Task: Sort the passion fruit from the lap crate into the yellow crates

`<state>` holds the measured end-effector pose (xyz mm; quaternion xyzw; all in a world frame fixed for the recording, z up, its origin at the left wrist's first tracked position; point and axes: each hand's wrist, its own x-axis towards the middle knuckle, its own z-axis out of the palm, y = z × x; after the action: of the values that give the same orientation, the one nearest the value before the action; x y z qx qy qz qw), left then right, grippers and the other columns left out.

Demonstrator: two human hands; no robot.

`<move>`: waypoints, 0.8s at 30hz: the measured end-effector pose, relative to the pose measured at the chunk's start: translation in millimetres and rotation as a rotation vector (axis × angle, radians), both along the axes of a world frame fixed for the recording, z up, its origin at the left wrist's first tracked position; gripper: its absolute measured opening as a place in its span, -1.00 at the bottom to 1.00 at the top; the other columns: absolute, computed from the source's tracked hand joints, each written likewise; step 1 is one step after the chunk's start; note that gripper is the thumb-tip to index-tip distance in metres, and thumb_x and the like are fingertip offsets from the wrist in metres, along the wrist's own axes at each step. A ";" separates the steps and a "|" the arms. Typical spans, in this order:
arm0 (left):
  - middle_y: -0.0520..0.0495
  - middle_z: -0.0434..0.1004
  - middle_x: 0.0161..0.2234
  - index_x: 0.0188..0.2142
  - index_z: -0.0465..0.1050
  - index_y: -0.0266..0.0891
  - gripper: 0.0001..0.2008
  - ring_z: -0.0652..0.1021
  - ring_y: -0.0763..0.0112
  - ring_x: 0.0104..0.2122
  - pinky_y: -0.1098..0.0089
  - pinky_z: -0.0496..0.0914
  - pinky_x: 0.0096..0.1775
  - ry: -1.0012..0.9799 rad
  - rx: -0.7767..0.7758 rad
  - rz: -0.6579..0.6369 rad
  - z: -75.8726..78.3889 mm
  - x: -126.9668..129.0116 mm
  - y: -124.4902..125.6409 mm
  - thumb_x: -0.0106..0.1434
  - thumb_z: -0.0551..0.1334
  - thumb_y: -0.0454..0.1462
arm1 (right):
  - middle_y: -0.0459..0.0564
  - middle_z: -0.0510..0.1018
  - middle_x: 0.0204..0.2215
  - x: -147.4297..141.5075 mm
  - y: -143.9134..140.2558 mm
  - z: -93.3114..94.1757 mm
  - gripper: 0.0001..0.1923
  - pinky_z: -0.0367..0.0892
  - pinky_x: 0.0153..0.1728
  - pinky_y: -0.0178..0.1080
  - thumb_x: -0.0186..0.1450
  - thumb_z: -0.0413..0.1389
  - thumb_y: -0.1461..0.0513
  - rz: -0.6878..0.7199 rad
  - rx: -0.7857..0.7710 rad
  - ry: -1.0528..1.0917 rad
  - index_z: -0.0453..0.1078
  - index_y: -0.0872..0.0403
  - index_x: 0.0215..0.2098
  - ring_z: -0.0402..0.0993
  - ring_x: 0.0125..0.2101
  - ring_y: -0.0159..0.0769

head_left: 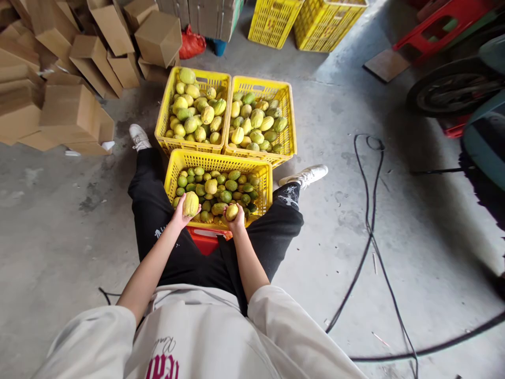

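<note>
I sit on a red stool (205, 239) with a yellow crate (221, 160) of green and yellow fruits between my legs. My left hand (179, 216) holds a large pale yellow fruit (191, 203) over the crate's near left corner. My right hand (235, 220) grips a smaller yellow fruit (232, 211) at the crate's near edge. Beyond it stand two more yellow crates side by side, the left crate (168, 108) and the right crate (292, 121), both heaped with larger yellow-green fruits.
Cardboard boxes (71, 113) are piled at the far left. Empty yellow crates (315, 23) stand at the back. A black cable (369, 231) snakes over the concrete floor on the right, near a scooter wheel (453, 87) and a red stool (434, 29).
</note>
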<state>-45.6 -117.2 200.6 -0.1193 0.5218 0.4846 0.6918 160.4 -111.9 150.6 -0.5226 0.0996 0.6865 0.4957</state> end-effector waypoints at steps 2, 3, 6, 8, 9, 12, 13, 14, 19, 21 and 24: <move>-0.12 0.59 -0.37 0.02 0.47 -0.24 -0.65 0.65 0.22 -0.34 0.23 0.59 -0.25 -0.006 -0.006 -0.010 -0.4 -0.3 -0.6 0.38 0.18 -0.07 | -0.09 0.48 -0.61 -1.1 0.7 4.0 -0.73 0.44 -0.58 -0.37 0.39 -0.02 0.10 -0.045 -0.095 0.059 0.32 0.04 -0.42 0.47 -0.59 -0.38; -0.14 0.60 -0.36 0.03 0.47 -0.24 -0.63 0.65 0.20 -0.33 0.22 0.59 -0.25 -0.014 -0.013 -0.016 -0.7 -0.8 -1.1 0.38 0.17 -0.06 | -0.09 0.48 -0.61 -1.6 0.8 5.8 -0.71 0.44 -0.57 -0.37 0.40 -0.04 0.09 -0.058 -0.121 0.078 0.32 0.04 -0.42 0.47 -0.59 -0.38; -0.21 0.62 -0.32 0.06 0.47 -0.29 -0.54 0.66 0.12 -0.27 0.17 0.59 -0.25 -0.045 -0.025 -0.032 -2.5 -2.8 -2.4 0.39 0.10 -0.01 | -0.08 0.50 -0.58 -2.3 0.5 8.5 -0.70 0.44 -0.57 -0.37 0.38 0.02 0.05 -0.047 -0.111 0.084 0.33 0.04 -0.43 0.48 -0.56 -0.37; -0.25 0.63 -0.29 0.07 0.46 -0.32 -0.49 0.66 0.09 -0.24 0.17 0.58 -0.25 -0.053 -0.013 -0.032 -3.2 -4.1 -2.7 0.40 0.04 0.01 | -0.11 0.51 -0.56 -3.0 0.2 8.3 -0.74 0.45 -0.55 -0.38 0.33 0.11 0.06 -0.044 -0.074 0.058 0.34 0.03 -0.42 0.48 -0.55 -0.39; -0.26 0.63 -0.27 0.07 0.46 -0.33 -0.48 0.66 0.09 -0.23 0.18 0.58 -0.25 -0.056 -0.005 -0.027 -3.1 -4.5 -2.6 0.40 0.02 0.01 | -0.14 0.51 -0.55 -3.7 0.2 8.1 -0.78 0.45 -0.55 -0.39 0.30 0.16 0.08 -0.050 -0.054 0.042 0.35 0.03 -0.41 0.48 -0.55 -0.40; -0.25 0.63 -0.23 0.08 0.45 -0.30 -0.50 0.66 0.10 -0.22 0.18 0.58 -0.24 -0.052 -0.001 -0.002 -1.6 -4.1 -1.8 0.40 0.02 -0.02 | -0.19 0.50 -0.54 -7.7 0.8 9.0 -0.88 0.46 -0.52 -0.40 0.25 0.21 0.17 -0.054 -0.013 0.035 0.38 0.02 -0.37 0.47 -0.55 -0.43; -0.23 0.63 -0.23 0.08 0.45 -0.27 -0.54 0.65 0.12 -0.23 0.19 0.58 -0.24 -0.035 -0.012 0.010 -0.9 -3.5 -1.5 0.39 0.04 -0.03 | -0.19 0.50 -0.54 -9.3 1.0 9.8 -0.90 0.46 -0.52 -0.40 0.26 0.20 0.18 -0.037 -0.005 0.049 0.39 0.02 -0.35 0.47 -0.55 -0.43; -0.20 0.63 -0.24 0.07 0.44 -0.24 -0.58 0.65 0.14 -0.24 0.20 0.58 -0.23 -0.011 -0.028 0.022 -0.2 -2.6 -1.3 0.38 0.07 -0.06 | -0.17 0.50 -0.55 -10.9 1.3 10.7 -0.90 0.46 -0.51 -0.39 0.28 0.18 0.17 -0.010 0.003 0.068 0.39 0.03 -0.34 0.47 -0.55 -0.42; -0.13 0.63 -0.28 0.02 0.45 -0.19 -0.69 0.65 0.19 -0.28 0.18 0.58 -0.22 -0.001 -0.075 -0.009 -1.2 2.4 -2.1 0.38 0.13 -0.14 | -0.07 0.50 -0.58 -13.5 1.8 11.8 -0.67 0.40 -0.60 -0.36 0.44 -0.08 0.05 0.110 -0.023 0.097 0.38 0.05 -0.32 0.46 -0.57 -0.33; -0.19 0.63 -0.27 0.04 0.44 -0.24 -0.66 0.65 0.15 -0.29 0.14 0.58 -0.23 -0.047 -0.088 -0.044 -2.9 3.1 -2.6 0.41 0.08 -0.13 | -0.03 0.52 -0.57 -11.7 2.2 10.5 -0.61 0.32 -0.67 -0.39 0.46 -0.13 0.03 0.129 -0.062 0.084 0.38 0.06 -0.34 0.42 -0.61 -0.34; -0.25 0.63 -0.27 0.08 0.44 -0.29 -0.58 0.66 0.10 -0.31 0.09 0.59 -0.26 -0.074 -0.111 -0.068 -4.9 2.1 -2.4 0.42 0.06 -0.08 | -0.01 0.56 -0.51 -8.5 1.9 9.9 -0.62 0.29 -0.69 -0.40 0.43 -0.06 0.01 0.140 -0.052 0.088 0.41 0.08 -0.33 0.42 -0.60 -0.35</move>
<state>-43.4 -119.6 195.7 -0.1576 0.5260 0.4263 0.7189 151.9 -110.0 160.6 -0.5102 0.1022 0.7390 0.4279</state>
